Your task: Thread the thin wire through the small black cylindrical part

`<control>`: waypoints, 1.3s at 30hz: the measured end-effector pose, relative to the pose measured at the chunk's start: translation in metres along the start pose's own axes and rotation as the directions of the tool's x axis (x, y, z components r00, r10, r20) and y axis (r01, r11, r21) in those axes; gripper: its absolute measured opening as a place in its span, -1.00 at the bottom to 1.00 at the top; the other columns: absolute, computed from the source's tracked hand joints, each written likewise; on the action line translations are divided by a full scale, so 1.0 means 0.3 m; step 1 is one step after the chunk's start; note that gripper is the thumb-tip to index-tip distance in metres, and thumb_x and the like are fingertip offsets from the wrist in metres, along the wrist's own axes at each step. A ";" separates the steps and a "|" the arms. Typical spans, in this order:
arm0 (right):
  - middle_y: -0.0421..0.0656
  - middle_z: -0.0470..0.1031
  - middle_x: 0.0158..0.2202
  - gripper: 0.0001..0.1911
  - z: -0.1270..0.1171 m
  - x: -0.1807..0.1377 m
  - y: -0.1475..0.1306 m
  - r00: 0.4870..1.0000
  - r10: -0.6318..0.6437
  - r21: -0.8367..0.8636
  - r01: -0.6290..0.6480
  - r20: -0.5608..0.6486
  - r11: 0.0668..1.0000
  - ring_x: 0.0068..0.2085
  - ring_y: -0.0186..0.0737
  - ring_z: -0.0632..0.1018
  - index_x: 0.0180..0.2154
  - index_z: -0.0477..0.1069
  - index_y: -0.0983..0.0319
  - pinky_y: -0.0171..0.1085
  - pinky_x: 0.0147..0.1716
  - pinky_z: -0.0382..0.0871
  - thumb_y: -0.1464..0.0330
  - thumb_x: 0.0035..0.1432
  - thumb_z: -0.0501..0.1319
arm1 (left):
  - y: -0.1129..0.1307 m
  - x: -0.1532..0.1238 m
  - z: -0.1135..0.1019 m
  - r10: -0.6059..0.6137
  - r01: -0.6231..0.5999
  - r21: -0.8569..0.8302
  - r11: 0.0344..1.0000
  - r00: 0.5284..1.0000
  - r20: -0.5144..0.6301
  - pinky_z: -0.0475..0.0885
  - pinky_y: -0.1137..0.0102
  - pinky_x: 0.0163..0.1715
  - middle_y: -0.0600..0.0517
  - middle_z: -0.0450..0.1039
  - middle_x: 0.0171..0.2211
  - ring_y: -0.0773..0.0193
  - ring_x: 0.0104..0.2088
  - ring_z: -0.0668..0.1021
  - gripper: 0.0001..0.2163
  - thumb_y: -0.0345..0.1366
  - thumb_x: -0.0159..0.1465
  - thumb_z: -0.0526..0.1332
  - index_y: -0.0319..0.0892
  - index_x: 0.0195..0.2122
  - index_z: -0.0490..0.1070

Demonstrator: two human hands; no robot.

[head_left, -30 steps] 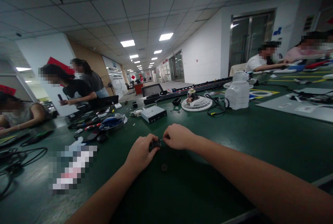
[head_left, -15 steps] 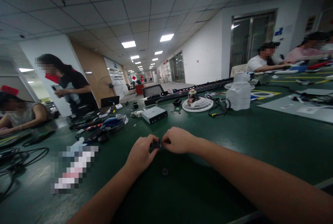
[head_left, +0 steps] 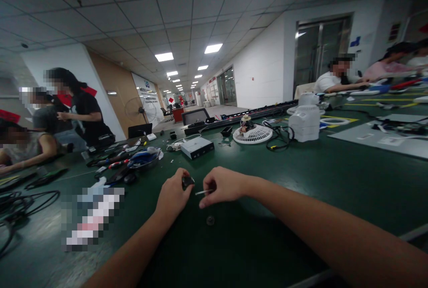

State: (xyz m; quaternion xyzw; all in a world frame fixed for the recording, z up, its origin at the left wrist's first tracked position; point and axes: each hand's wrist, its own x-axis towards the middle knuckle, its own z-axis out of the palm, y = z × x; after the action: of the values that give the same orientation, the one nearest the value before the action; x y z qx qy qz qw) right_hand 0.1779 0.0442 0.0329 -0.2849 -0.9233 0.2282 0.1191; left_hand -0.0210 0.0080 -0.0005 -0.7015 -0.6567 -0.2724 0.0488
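Small black part [head_left: 187, 181] in left hand [head_left: 173, 196]

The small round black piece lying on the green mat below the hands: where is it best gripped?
Probably by its rim, pinched with two fingertips from straight above: the round piece lies flat and low on the mat, clear of other things. The left hand holds a dark part and the right hand a thin pin, so one must be freed.
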 end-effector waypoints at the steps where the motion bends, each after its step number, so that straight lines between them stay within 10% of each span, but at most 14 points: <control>1: -0.22 0.53 -0.41 -0.57 0.004 -0.003 -0.007 0.995 -0.049 0.060 0.043 0.091 0.997 -0.41 -0.30 0.50 -0.32 0.55 0.22 -0.39 -0.49 0.27 0.02 -0.13 0.37 | -0.004 0.002 -0.001 -0.024 0.024 -0.010 1.000 1.000 -0.006 0.42 0.31 -0.26 0.01 0.53 -0.24 0.12 -0.23 0.58 -0.78 -0.34 0.16 0.27 -0.10 -0.17 0.32; 6: -0.26 0.55 -0.38 -0.65 0.025 -0.002 -0.024 0.963 -0.104 0.090 0.084 0.249 0.992 -0.36 -0.32 0.52 -0.30 0.57 0.19 -0.42 -0.47 0.30 0.13 -0.14 0.41 | -0.013 0.005 0.003 -0.043 0.041 -0.058 0.997 0.999 -0.017 0.44 0.31 -0.21 -0.01 0.53 -0.19 0.11 -0.17 0.59 -0.75 -0.32 0.15 0.28 -0.10 -0.15 0.33; 20: -0.12 0.62 -0.29 -0.73 0.028 0.070 0.090 0.957 0.105 0.448 0.029 -0.272 0.894 -0.27 -0.27 0.60 -0.22 0.55 0.30 -0.31 -0.24 0.45 0.50 -0.06 0.34 | 0.033 -0.014 -0.010 0.160 -0.143 -0.258 0.956 0.986 0.046 0.46 0.22 -0.13 -0.01 0.53 -0.16 0.11 -0.12 0.56 -0.73 -0.30 0.14 0.30 -0.09 -0.13 0.35; 39: -0.23 0.54 -0.45 -0.81 0.018 0.056 0.089 0.936 0.125 0.265 -0.036 -0.330 0.964 -0.43 -0.34 0.50 -0.40 0.54 0.27 -0.38 -0.46 0.27 0.35 -0.14 0.43 | 0.040 -0.030 -0.011 0.320 -0.304 -0.337 0.891 0.947 -0.011 0.47 0.29 -0.13 0.05 0.53 -0.22 0.21 -0.18 0.56 -0.79 -0.38 0.14 0.32 -0.11 -0.20 0.39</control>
State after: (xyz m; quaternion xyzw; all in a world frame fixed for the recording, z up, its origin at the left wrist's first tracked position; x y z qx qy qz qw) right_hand 0.1751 0.0717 0.0166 -0.3404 -0.8388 0.2964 0.3044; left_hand -0.0107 -0.0032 0.0018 -0.8018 -0.4808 -0.3525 -0.0424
